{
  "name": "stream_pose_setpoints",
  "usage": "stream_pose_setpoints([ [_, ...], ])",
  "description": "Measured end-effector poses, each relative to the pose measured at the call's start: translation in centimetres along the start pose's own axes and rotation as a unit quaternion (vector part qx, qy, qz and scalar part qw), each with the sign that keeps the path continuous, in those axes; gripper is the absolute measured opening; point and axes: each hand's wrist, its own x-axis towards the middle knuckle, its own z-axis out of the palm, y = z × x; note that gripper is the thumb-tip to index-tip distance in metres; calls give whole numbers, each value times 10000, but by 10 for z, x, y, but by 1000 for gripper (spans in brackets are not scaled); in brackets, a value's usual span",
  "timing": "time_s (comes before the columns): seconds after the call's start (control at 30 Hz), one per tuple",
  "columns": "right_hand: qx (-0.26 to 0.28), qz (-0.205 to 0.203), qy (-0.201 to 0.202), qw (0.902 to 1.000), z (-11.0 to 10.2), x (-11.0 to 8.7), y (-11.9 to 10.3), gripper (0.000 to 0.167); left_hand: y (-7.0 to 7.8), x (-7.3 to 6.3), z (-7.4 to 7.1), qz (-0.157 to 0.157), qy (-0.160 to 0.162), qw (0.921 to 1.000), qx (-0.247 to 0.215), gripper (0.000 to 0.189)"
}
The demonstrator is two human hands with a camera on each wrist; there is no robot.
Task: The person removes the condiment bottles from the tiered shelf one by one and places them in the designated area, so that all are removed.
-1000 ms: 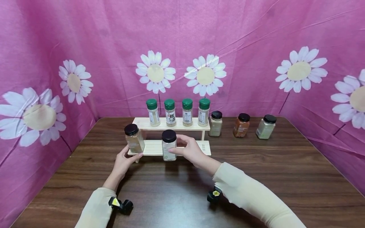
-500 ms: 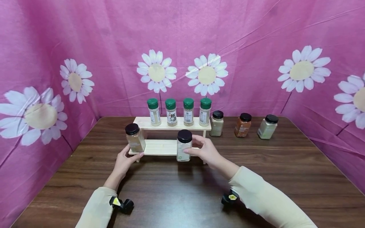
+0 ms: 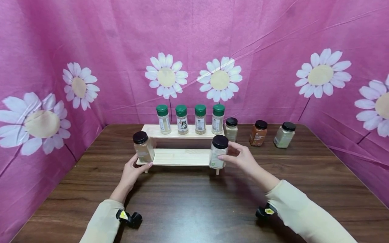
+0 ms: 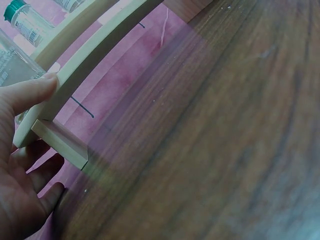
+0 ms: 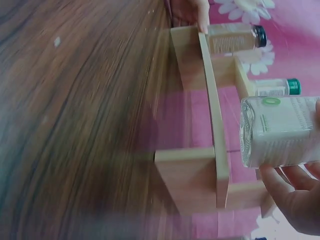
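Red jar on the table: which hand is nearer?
Right. The right hand is in front of the red jar, slightly left; the left hand is farther, at the left end of the rack.

Got a dark wood-grain table (image 3: 188, 209) with a pale wooden two-tier rack (image 3: 170, 157) sitting right on it. Has four green-capped shakers (image 3: 182, 125) lined up on the upper tier (image 3: 190, 136), plus a black-lidded brown jar (image 3: 145, 151) at the lower tier's left end. Also on the tabletop, right of the rack: grey-green jar (image 3: 231, 132), orange-red jar (image 3: 258, 136), pale green jar (image 3: 284, 137).
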Motion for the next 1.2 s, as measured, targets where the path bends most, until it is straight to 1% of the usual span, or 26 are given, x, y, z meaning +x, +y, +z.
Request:
stream_pose_setpoints([
  [0.23,-212,136,159,9996,-19,-6,5,52,0,1,0,16,6,10000,3,61],
  [0.53,-296,54,307,9991,-42,-11,15,50,0,1,1,95,19,9999,-29,60],
  [0.67,-125,137,215,9996,-49,-10,22,51,-1,1,0,72,25,10000,-46,61],
  [0.9,370,256,-44,9990,-59,-4,39,40,-1,1,0,30,23,10000,-84,62],
  [1.03,536,317,-164,9979,-62,2,46,42,-1,1,0,31,30,10000,-65,62],
  [1.2,672,314,-207,9970,-63,12,55,44,-1,1,-1,27,23,10000,-44,62],
])
